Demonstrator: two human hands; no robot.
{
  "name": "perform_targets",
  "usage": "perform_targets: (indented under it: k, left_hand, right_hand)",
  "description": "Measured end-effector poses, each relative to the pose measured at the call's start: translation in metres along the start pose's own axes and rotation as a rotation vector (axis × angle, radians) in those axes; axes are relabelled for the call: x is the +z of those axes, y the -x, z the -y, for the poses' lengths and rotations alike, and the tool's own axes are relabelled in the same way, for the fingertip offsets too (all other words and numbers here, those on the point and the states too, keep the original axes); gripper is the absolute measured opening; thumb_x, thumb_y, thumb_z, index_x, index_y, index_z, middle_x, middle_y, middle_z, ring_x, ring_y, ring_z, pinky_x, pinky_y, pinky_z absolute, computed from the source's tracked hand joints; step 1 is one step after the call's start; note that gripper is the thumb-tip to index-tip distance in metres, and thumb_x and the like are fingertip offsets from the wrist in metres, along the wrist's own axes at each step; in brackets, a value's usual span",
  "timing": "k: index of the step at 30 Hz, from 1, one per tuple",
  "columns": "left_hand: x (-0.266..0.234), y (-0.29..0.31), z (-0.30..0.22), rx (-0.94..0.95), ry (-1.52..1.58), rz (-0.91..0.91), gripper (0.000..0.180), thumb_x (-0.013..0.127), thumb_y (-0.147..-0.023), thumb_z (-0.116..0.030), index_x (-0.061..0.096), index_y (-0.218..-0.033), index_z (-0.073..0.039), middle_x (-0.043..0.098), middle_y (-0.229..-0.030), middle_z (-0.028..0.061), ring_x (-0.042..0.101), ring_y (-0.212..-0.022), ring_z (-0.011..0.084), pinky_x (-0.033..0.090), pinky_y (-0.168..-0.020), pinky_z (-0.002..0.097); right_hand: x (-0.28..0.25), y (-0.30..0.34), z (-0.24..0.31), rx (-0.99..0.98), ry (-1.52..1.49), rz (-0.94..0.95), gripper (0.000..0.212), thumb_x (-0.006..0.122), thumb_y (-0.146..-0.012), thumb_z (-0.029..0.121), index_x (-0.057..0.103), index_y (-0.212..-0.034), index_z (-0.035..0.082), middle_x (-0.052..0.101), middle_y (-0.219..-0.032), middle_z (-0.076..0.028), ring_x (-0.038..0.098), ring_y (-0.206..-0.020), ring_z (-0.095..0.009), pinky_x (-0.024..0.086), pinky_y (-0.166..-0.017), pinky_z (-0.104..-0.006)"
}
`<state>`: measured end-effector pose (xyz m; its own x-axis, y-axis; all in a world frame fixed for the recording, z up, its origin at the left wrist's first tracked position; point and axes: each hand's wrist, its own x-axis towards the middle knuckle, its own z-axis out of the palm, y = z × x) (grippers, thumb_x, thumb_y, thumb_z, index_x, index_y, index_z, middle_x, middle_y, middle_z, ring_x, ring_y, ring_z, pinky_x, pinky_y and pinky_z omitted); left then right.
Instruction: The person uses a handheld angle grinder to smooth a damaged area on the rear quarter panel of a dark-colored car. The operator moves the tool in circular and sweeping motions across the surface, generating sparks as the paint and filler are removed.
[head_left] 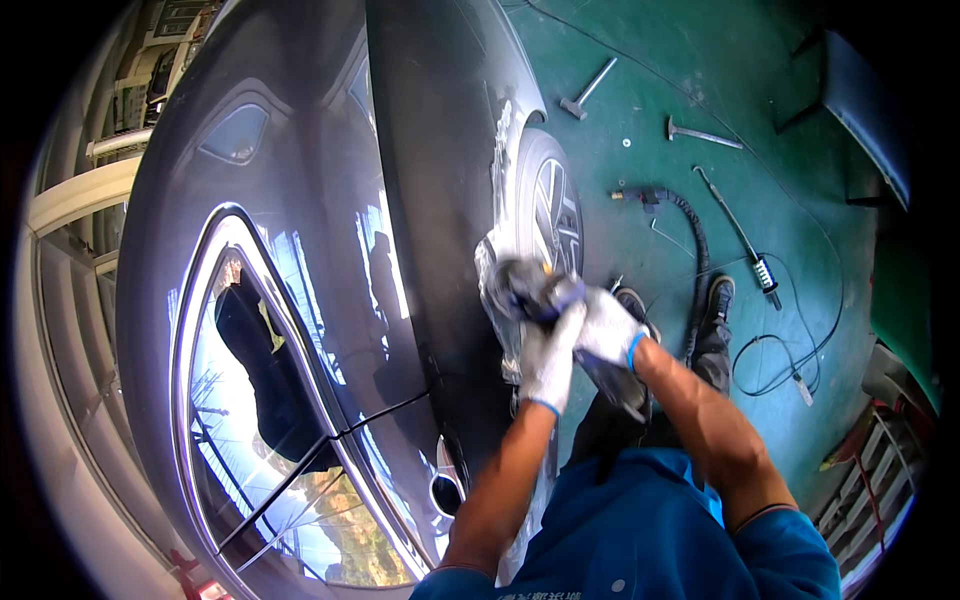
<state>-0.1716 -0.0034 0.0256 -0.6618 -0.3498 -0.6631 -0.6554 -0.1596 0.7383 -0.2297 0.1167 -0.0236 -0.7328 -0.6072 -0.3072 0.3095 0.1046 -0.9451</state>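
Both my hands wear white knit gloves with blue cuffs, and they are closed around a dark angle grinder (535, 292), blurred by motion. My left hand (548, 362) grips it near its head, on the side toward the car. Wrapped over its body from the right is my right hand (608, 328); the tool's rear end sticks out below. The grinder's head is at the wheel arch edge (486, 268), where the paint is stripped to a pale, bare strip. Whether its disc touches the panel cannot be made out. Just beyond stands the car's wheel (553, 205).
The dark glossy car body (300, 140) fills the left side. On the green floor lie two hammers (588, 88) (704, 134), a slide-hammer-like rod (742, 232), a black ribbed cable (695, 235) by my feet and a thin looping cord (790, 345). A dark stool (865, 115) stands far right.
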Motion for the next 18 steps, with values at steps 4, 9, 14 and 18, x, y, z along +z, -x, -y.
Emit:
perform_targets:
  k: [4,9,14,18]
  left_hand:
    - [-0.005,0.011,0.015,-0.079,-0.059,-0.002,0.054,0.077,-0.094,-0.036,0.063,-0.135,-0.003,0.068,-0.124,0.0068,0.069,-0.107,0.016,0.059,-0.082,0.032]
    - [-0.008,-0.011,0.006,-0.042,-0.059,-0.071,0.057,0.081,-0.091,-0.037,0.065,-0.131,-0.001,0.069,-0.122,0.0082,0.07,-0.102,0.0178,0.06,-0.079,0.0326]
    - [0.011,0.004,-0.026,-0.077,-0.087,-0.039,0.055,0.078,-0.093,-0.042,0.068,-0.128,-0.001,0.071,-0.112,0.0072,0.068,-0.096,0.0161,0.056,-0.079,0.0298]
    - [0.013,-0.012,-0.014,0.033,-0.05,-0.006,0.053,0.075,-0.095,-0.039,0.067,-0.13,0.0,0.07,-0.115,0.0078,0.068,-0.098,0.016,0.056,-0.082,0.0302]
  right_hand:
    - [0.011,0.013,-0.017,0.086,0.092,-0.029,0.05,0.073,-0.078,0.037,0.069,-0.111,0.0,0.072,-0.095,-0.028,0.07,-0.093,-0.045,0.056,-0.083,-0.046]
    - [-0.003,-0.007,0.01,0.161,0.028,0.093,0.045,0.076,-0.075,0.032,0.071,-0.104,-0.002,0.072,-0.087,-0.027,0.071,-0.089,-0.043,0.057,-0.079,-0.0446]
    - [-0.007,-0.002,0.014,0.091,-0.021,-0.003,0.046,0.073,-0.078,0.032,0.069,-0.107,-0.003,0.072,-0.092,-0.027,0.071,-0.09,-0.042,0.056,-0.082,-0.045]
    - [-0.006,-0.01,-0.005,0.127,-0.187,-0.019,0.043,0.074,-0.077,0.028,0.07,-0.104,-0.005,0.073,-0.088,-0.025,0.073,-0.085,-0.035,0.057,-0.079,-0.0407]
